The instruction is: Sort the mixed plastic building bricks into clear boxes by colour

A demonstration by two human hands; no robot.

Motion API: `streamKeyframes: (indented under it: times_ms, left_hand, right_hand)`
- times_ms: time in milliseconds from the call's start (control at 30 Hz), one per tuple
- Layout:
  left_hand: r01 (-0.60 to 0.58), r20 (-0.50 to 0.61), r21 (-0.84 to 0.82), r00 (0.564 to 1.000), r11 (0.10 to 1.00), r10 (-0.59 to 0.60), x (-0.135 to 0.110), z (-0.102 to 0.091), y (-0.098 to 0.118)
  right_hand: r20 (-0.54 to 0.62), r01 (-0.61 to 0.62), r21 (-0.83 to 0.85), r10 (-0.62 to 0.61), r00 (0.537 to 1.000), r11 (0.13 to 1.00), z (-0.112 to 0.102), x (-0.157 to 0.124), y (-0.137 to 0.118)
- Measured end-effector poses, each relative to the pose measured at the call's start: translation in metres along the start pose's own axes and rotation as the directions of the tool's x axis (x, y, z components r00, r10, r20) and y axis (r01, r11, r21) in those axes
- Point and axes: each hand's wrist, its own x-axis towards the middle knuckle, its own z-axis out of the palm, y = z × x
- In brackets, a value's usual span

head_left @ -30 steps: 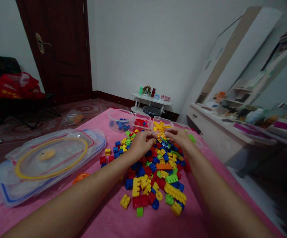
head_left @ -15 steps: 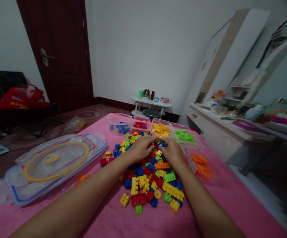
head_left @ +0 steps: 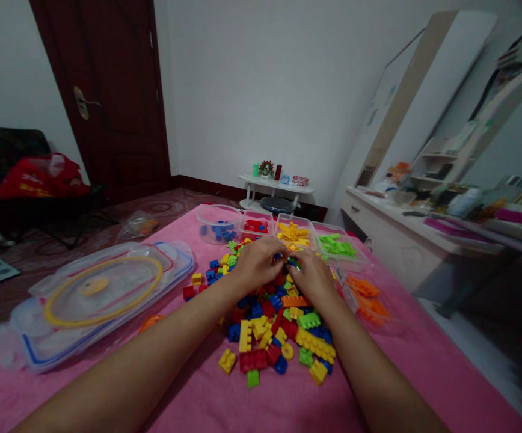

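Note:
A heap of mixed toy building bricks (head_left: 265,307) in red, blue, yellow, green and orange lies on the pink cloth. Above its far part, my left hand (head_left: 261,263) is closed with curled fingers. My right hand (head_left: 311,273) is close beside it, thumb and fingers drawn together, fingertips near those of the left. Whatever is between the fingers is too small and hidden to name. Past the hands stand clear containers: a round one with blue bricks (head_left: 222,231), then ones with red bricks (head_left: 256,227), yellow bricks (head_left: 293,234) and green bricks (head_left: 337,245).
At right, another clear container holds orange bricks (head_left: 368,299). Stacked clear lids (head_left: 103,294) lie on the pink cloth (head_left: 427,361) at left. Beyond are a low white table (head_left: 276,185), a dressing table (head_left: 396,222) and a dark red door (head_left: 112,90).
My left hand has curled its fingers more and turned slightly. The right fingers have come closer to the left ones, and the blue brick between the hands is now mostly hidden.

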Motion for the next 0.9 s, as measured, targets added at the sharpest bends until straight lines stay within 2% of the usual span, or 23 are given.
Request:
streamKeyframes:
  times_ms: [133,200,267,333,400,433,500,600,700,800,900]
  left_hand:
    - [0.099,0.025,-0.053,0.995,0.994,-0.098,0.008,-0.013,-0.003]
    - [0.173,-0.003,-0.072,0.985,0.982,-0.173,0.011,-0.015,-0.009]
    - [0.253,-0.024,-0.181,0.965,0.950,-0.261,0.012,-0.013,-0.012]
    - [0.338,0.059,-0.384,0.938,0.859,-0.343,0.012,-0.010,-0.012]
    - [0.427,0.180,-0.575,0.898,0.698,-0.400,0.012,-0.008,-0.009]
    - [0.461,0.216,-0.638,0.876,0.617,-0.431,0.012,-0.008,-0.007]
    - [0.503,0.222,-0.710,0.824,0.492,-0.522,0.013,-0.010,-0.004]
    - [0.539,0.218,-0.754,0.744,0.375,-0.631,0.013,-0.013,-0.003]
    - [0.589,0.314,-0.751,0.716,0.298,-0.623,0.012,-0.011,-0.008]
    - [0.624,0.392,-0.718,0.729,0.309,-0.562,0.011,-0.007,-0.011]
    - [0.629,0.401,-0.708,0.733,0.321,-0.550,0.011,-0.005,-0.011]
  right_hand:
    - [-0.035,-0.068,0.105,0.072,0.997,0.992,-0.001,0.004,0.009]
    - [-0.071,-0.100,0.252,0.122,0.990,0.963,-0.006,0.007,0.007]
    - [-0.071,-0.120,0.440,0.167,0.983,0.890,-0.013,0.008,-0.001]
    - [-0.045,-0.091,0.601,0.148,0.988,0.794,-0.021,0.007,-0.012]
    - [-0.020,-0.051,0.684,0.088,0.996,0.727,-0.028,0.006,-0.021]
    - [-0.016,-0.042,0.691,0.073,0.997,0.722,-0.031,0.006,-0.023]
    - [-0.023,-0.040,0.601,0.068,0.997,0.798,-0.034,0.005,-0.020]
    - [0.048,-0.064,0.236,0.054,0.997,0.970,-0.034,0.003,-0.007]
    - [0.197,-0.073,-0.037,0.079,0.977,0.997,-0.031,-0.001,0.001]
    - [0.227,-0.073,-0.084,0.090,0.970,0.994,-0.031,-0.003,0.001]
    - [0.206,-0.111,0.033,0.102,0.973,0.993,-0.038,0.001,0.003]
